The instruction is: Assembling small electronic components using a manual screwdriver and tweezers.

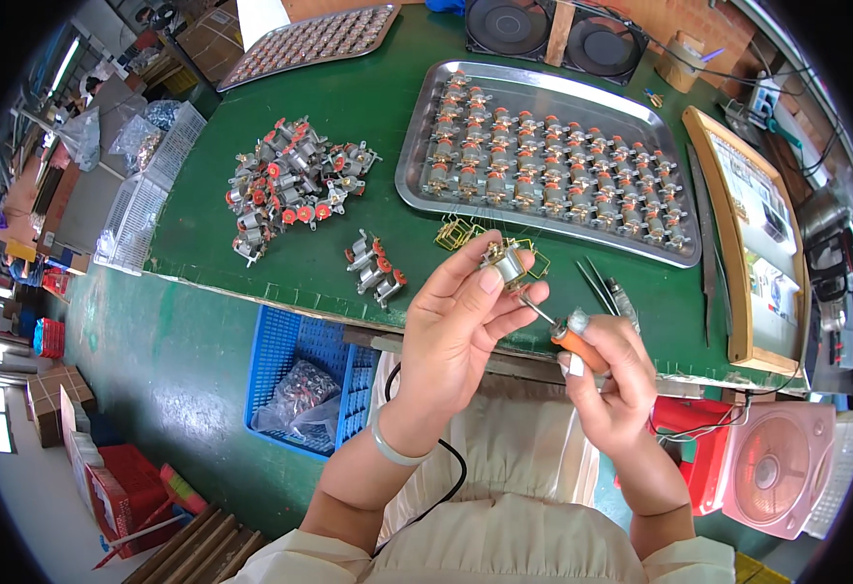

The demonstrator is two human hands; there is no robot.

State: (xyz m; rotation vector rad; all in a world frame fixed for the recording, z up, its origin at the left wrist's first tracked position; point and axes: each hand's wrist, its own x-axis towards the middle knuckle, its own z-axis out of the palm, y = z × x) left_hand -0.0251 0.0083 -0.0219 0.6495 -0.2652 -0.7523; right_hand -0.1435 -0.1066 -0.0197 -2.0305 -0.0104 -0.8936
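Between the fingertips of my left hand (451, 321) is a small silvery cylindrical metal part (507, 263) with brass-coloured fittings. My right hand (619, 380) is wrapped round a screwdriver (582, 347) with an orange handle, its shaft pointing up and left at the part; whether the tip touches is hidden by my left fingers. Thin brass-coloured wire frames (455, 232) lie just beyond my left hand. A short cluster of similar parts with red-orange ends (376, 270) lies to its left, and a larger heap of them (290, 175) farther back. Tweezers (594, 284) rest near my right hand.
A metal tray (606, 97) with rows of such parts fills the table's far middle; another tray (368, 44) stands far left. At right leans a wood-framed board (767, 363). Two black fans (601, 49) stand at the back. Below the front edge sits a blue crate (269, 365).
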